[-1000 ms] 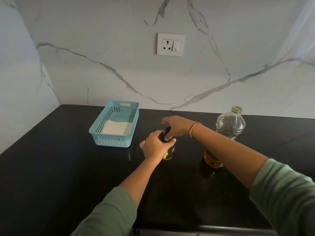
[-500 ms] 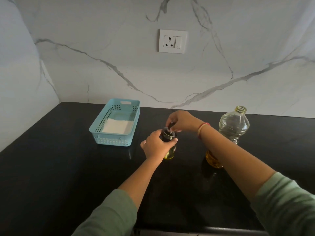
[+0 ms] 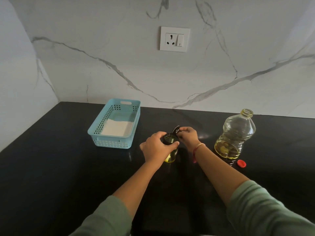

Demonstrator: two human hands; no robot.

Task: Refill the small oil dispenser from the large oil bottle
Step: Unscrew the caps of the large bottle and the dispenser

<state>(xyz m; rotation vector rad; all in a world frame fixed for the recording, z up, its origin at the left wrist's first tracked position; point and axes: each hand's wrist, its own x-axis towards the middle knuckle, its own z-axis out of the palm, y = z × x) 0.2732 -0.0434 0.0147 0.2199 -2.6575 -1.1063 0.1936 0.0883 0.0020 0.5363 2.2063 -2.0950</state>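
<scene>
The small oil dispenser (image 3: 171,155) stands on the black counter (image 3: 51,167), glass with a dark collar and a little yellow oil at its base. My left hand (image 3: 156,147) is wrapped around its body. My right hand (image 3: 187,136) pinches the dispenser's dark lid (image 3: 176,129), which is tilted up behind the open mouth. To the right stands the large clear oil bottle (image 3: 235,133), uncapped, with yellow oil only in its lowest part. Its red cap (image 3: 241,163) lies on the counter just in front of it.
A light blue perforated basket (image 3: 95,132) holding a white folded cloth sits at the back left. A marble wall with a white socket plate (image 3: 174,39) rises behind the counter. A second wall closes off the left side.
My right hand has lifted the lid off the dispenser's mouth and tipped it back. The left hand kept its hold on the dispenser. The view dropped, bringing the red cap into sight.
</scene>
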